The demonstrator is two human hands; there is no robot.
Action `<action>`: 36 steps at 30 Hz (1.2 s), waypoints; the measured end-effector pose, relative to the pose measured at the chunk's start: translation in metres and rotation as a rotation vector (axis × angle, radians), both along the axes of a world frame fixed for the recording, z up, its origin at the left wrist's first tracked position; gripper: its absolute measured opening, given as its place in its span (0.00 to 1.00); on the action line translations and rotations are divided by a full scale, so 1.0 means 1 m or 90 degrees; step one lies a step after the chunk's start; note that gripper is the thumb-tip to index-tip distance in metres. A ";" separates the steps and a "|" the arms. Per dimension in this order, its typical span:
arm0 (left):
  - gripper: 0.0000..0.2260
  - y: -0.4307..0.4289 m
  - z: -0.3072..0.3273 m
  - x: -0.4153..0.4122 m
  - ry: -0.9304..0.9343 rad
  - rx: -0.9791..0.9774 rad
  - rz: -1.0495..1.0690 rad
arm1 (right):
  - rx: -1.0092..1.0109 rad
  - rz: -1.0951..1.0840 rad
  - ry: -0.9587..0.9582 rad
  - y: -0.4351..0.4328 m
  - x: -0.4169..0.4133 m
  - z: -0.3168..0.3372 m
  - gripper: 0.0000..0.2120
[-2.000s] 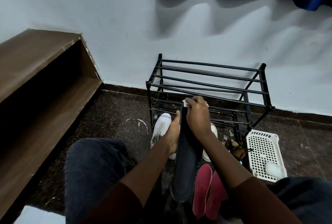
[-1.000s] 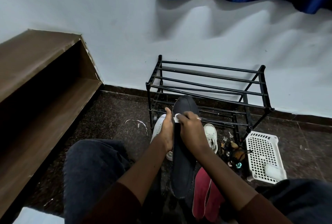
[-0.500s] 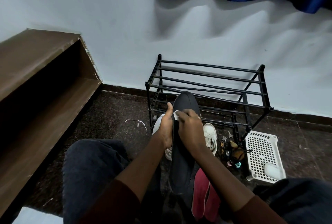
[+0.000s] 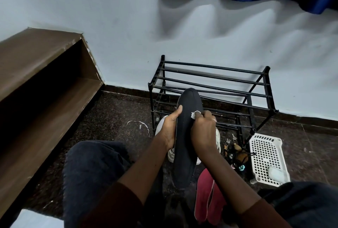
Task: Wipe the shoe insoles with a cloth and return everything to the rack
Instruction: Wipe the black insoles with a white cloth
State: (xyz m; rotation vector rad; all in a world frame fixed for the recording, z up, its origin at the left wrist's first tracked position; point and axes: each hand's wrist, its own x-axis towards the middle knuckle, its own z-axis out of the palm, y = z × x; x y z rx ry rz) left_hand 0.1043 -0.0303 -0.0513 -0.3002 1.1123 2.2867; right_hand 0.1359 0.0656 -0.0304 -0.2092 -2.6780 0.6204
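Note:
A long black insole (image 4: 184, 154) stands nearly upright in front of me, its toe end up. My left hand (image 4: 169, 130) grips its left edge, thumb on the front. My right hand (image 4: 203, 130) pinches a small white cloth (image 4: 194, 115) and presses it against the insole's upper right part. Two red insoles (image 4: 206, 196) lie on the floor under my right forearm. A pair of white sneakers (image 4: 217, 136) sits on the floor behind the black insole, mostly hidden. The black metal rack (image 4: 210, 81) stands bare against the wall.
A white perforated basket (image 4: 265, 156) holding a small white object lies right of the rack. Keys and small trinkets (image 4: 236, 152) lie between basket and sneakers. A brown wooden shelf (image 4: 36, 85) fills the left side. My knees frame the lower view.
My right hand with the cloth slid down from the insole's toe end, and since half a second ago shifted to the insole's right side. The insole's toe has come into view above my hands.

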 end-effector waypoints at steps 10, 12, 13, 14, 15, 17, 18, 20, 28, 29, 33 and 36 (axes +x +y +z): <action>0.44 0.001 -0.005 -0.009 -0.038 -0.072 0.035 | -0.163 0.181 0.043 -0.021 0.015 0.000 0.12; 0.45 -0.001 -0.002 -0.009 -0.046 -0.049 0.026 | -0.160 0.209 0.058 -0.022 0.020 -0.001 0.11; 0.44 -0.002 -0.002 -0.009 -0.046 -0.046 0.025 | -0.141 0.215 0.058 -0.021 0.021 -0.002 0.10; 0.43 -0.001 -0.001 -0.009 -0.048 -0.030 0.029 | -0.110 0.214 0.047 -0.020 0.020 -0.003 0.10; 0.41 -0.001 0.002 -0.007 -0.042 -0.026 0.031 | -0.071 0.204 0.029 -0.018 0.020 -0.003 0.10; 0.40 0.000 0.000 -0.006 -0.031 0.011 0.027 | -0.005 0.156 -0.001 -0.014 0.015 -0.001 0.10; 0.38 -0.001 -0.001 -0.005 -0.030 0.042 0.021 | 0.017 0.120 -0.003 -0.011 0.011 0.001 0.09; 0.31 -0.001 0.002 -0.002 -0.025 0.062 0.026 | 0.044 0.045 -0.002 -0.003 0.005 0.003 0.10; 0.24 0.001 0.001 0.004 -0.016 0.062 0.041 | -0.039 0.042 -0.010 -0.002 -0.001 -0.003 0.10; 0.28 0.002 0.002 0.005 -0.021 0.049 0.027 | -0.057 0.069 -0.007 -0.004 0.001 -0.003 0.12; 0.40 0.003 0.000 0.001 -0.060 -0.033 -0.005 | -0.092 0.157 0.016 -0.023 0.017 0.000 0.13; 0.41 -0.001 -0.007 -0.004 -0.085 -0.057 0.010 | -0.093 0.174 0.029 -0.028 0.023 -0.002 0.11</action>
